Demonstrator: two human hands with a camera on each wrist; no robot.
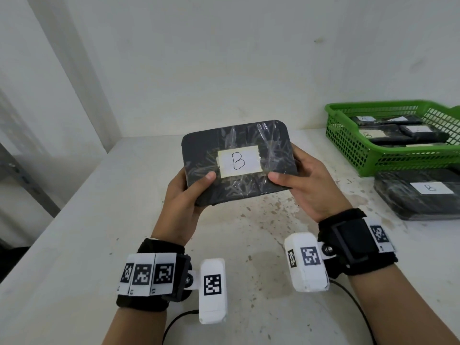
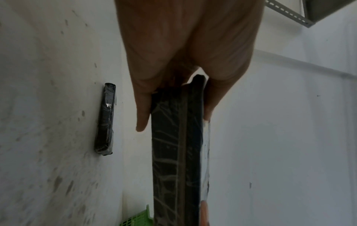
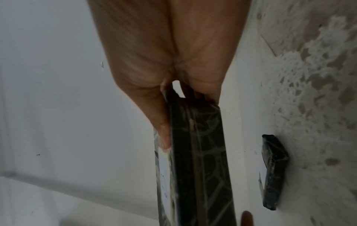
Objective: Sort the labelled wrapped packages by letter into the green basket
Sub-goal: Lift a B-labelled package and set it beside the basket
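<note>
Both hands hold one black film-wrapped package (image 1: 239,163) above the stained white table (image 1: 74,245), label "B" (image 1: 239,161) facing up. Left hand (image 1: 185,205) grips the near-left corner, thumb on top; right hand (image 1: 306,188) grips the right edge, thumb beside the label. Green basket (image 1: 353,143) sits at far right, several wrapped packages inside. Second "B" package (image 1: 420,195) lies on the table just in front of the basket.

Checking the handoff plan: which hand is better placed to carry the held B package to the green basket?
Right. The right hand grips the held B package on the side nearer the green basket; the left hand would probably reach across.
</note>
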